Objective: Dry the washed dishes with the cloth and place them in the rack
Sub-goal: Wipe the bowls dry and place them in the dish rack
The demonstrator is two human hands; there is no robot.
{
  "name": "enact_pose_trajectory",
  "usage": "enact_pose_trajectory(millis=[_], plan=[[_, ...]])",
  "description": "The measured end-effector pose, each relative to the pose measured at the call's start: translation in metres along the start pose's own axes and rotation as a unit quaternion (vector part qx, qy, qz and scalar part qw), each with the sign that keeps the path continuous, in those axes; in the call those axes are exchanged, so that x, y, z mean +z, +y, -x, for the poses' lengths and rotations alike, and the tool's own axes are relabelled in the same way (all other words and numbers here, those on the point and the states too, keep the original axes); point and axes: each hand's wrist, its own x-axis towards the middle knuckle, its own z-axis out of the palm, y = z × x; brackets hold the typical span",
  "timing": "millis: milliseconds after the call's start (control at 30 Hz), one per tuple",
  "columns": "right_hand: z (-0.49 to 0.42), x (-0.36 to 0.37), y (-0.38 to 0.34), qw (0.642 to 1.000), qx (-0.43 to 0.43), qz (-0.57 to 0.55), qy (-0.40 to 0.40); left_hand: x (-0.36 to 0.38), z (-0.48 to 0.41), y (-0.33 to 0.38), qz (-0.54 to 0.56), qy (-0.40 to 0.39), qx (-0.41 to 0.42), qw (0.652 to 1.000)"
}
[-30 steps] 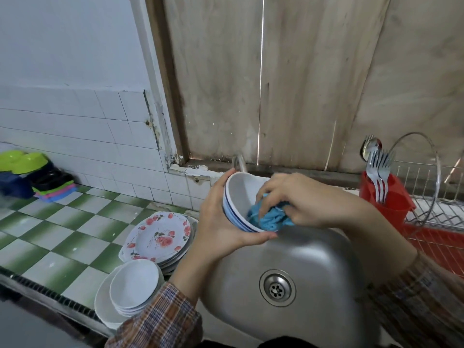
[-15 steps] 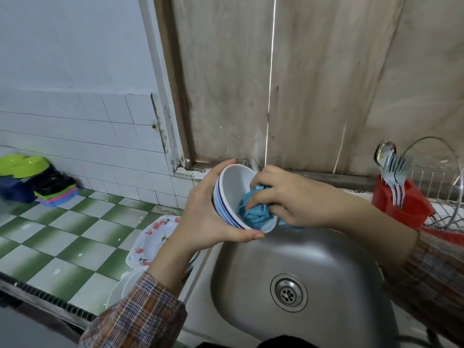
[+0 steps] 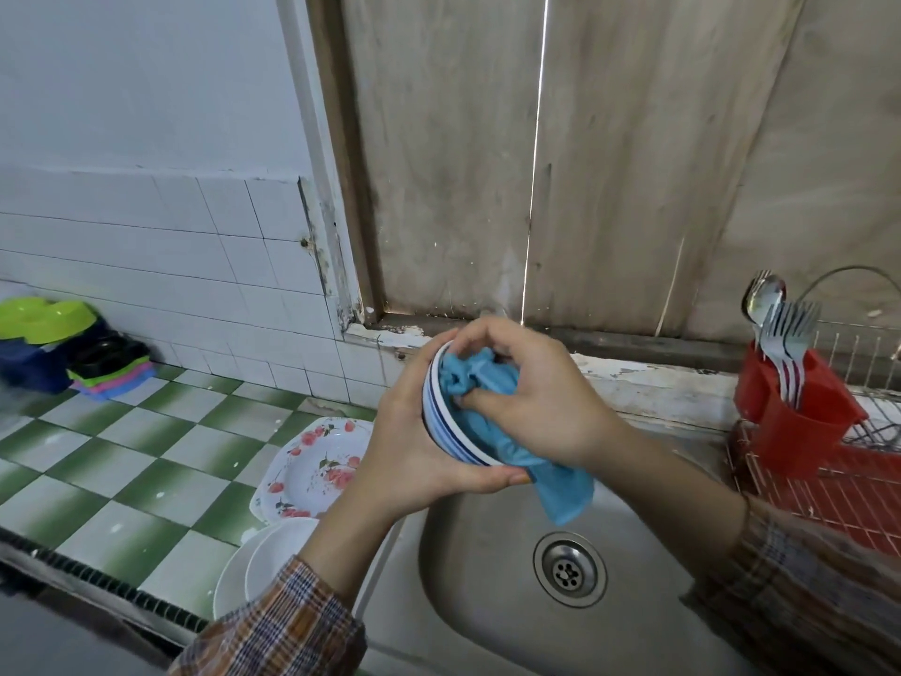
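Observation:
A white bowl with blue rim stripes (image 3: 441, 426) is held on its side above the steel sink (image 3: 492, 592), its mouth facing right. My left hand (image 3: 414, 456) grips it from behind and below, thumb along the lower rim. My right hand (image 3: 531, 397) holds a bunched blue cloth (image 3: 473, 383) pressed inside the bowl, and a loose corner of the cloth hangs below the rim. The wire dish rack (image 3: 868, 383) over a red tray stands at the far right.
A flowered plate stack (image 3: 317, 470) and white bowls on a plate (image 3: 263, 563) sit on the green-checked counter left of the sink. A red cutlery holder (image 3: 799, 412) with forks and a spoon stands in the rack. Coloured plastic containers (image 3: 53, 344) are at far left.
The cloth has spread over more of the bowl's inside, and a corner now hangs out below the rim. Both hands stay on the bowl over the sink.

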Motion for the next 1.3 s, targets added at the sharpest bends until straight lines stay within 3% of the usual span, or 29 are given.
enact_pose_trajectory(millis=[67, 133, 200, 333, 433, 467, 533, 600, 667, 733, 800, 900, 967, 1033, 1100, 1133, 1200, 1300], plan=[[-0.001, 0.009, 0.003, 0.989, 0.032, -0.064, 0.128, 0.0, 0.001, 0.001, 0.018, -0.009, -0.009, 1.0], [0.0, 0.016, 0.005, 0.98, 0.034, -0.059, 0.186, -0.001, 0.0, 0.0, 0.022, -0.013, -0.011, 1.0], [0.001, 0.017, 0.004, 0.988, 0.024, -0.064, 0.139, -0.004, -0.002, -0.002, 0.017, -0.024, -0.005, 1.0], [0.003, -0.001, 0.005, 0.99, -0.038, -0.08, -0.109, -0.017, -0.003, -0.005, 0.0, -0.047, 0.003, 0.999], [0.001, -0.013, 0.016, 0.96, -0.099, 0.145, -0.22, -0.023, 0.0, -0.005, -0.008, -0.057, 0.004, 0.998], [0.0, -0.013, 0.021, 0.943, -0.13, 0.23, -0.203, -0.023, 0.0, -0.005, 0.0, -0.062, -0.003, 0.998], [-0.001, -0.008, 0.028, 0.928, -0.179, 0.311, -0.098, -0.021, 0.001, -0.004, 0.034, -0.072, -0.033, 0.996], [-0.001, 0.001, 0.032, 0.932, -0.211, 0.294, 0.026, -0.02, 0.0, -0.001, 0.066, -0.089, -0.065, 0.992], [0.0, 0.012, 0.026, 0.951, -0.216, 0.209, 0.073, -0.021, -0.002, 0.003, 0.075, -0.116, -0.085, 0.987], [0.003, 0.015, 0.015, 0.982, -0.166, 0.085, 0.002, -0.027, -0.004, 0.005, 0.073, -0.13, -0.088, 0.985], [0.004, 0.007, 0.007, 0.985, -0.114, 0.012, -0.128, -0.035, -0.004, 0.006, 0.068, -0.126, -0.086, 0.986], [-0.002, -0.009, 0.009, 0.949, -0.125, 0.097, -0.273, -0.043, -0.004, 0.009, 0.036, -0.135, -0.071, 0.988], [-0.005, -0.009, 0.013, 0.915, -0.168, 0.244, -0.275, -0.044, -0.005, 0.011, 0.019, -0.153, -0.063, 0.986], [-0.004, -0.004, 0.019, 0.91, -0.219, 0.318, -0.149, -0.043, -0.007, 0.014, 0.024, -0.156, -0.067, 0.985], [0.002, 0.007, 0.021, 0.932, -0.232, 0.276, -0.031, -0.043, -0.01, 0.015, 0.03, -0.153, -0.069, 0.985], [0.005, 0.013, 0.02, 0.953, -0.209, 0.219, -0.011, -0.044, -0.011, 0.016, 0.03, -0.149, -0.071, 0.986], [0.01, 0.019, 0.01, 0.987, -0.13, 0.085, -0.039, -0.048, -0.013, 0.015, 0.034, -0.133, -0.072, 0.988], [0.008, 0.008, 0.003, 0.99, -0.044, 0.012, -0.134, -0.052, -0.014, 0.012, 0.035, -0.099, -0.068, 0.992]])
